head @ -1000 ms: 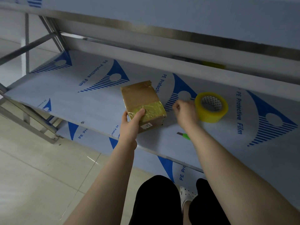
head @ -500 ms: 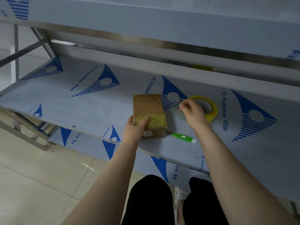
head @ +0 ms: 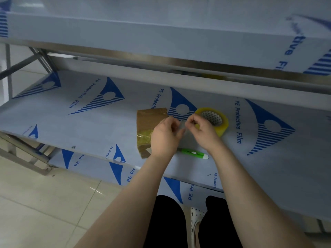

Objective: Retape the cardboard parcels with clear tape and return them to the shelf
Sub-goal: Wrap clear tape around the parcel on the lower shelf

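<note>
A small cardboard parcel (head: 146, 122), wrapped in yellowish tape, lies on the middle shelf (head: 89, 126) near its front edge. My left hand (head: 164, 138) hovers over the parcel's right side and hides part of it. My right hand (head: 202, 129) is just to its right. Both hands pinch a short piece of clear tape (head: 181, 125) stretched between their fingertips. The yellow tape roll (head: 215, 120) lies flat on the shelf behind my right hand.
A green utility knife (head: 194, 152) lies on the shelf below my right wrist. An upper shelf (head: 161, 42) overhangs the work area. A lower shelf (head: 111, 169) juts out beneath. Tiled floor (head: 44, 203) lies to the left, my legs and a shoe below.
My left hand has let go of the parcel and risen to meet my right hand. Both now hold a piece of tape between them. The parcel, roll and knife have stayed put.
</note>
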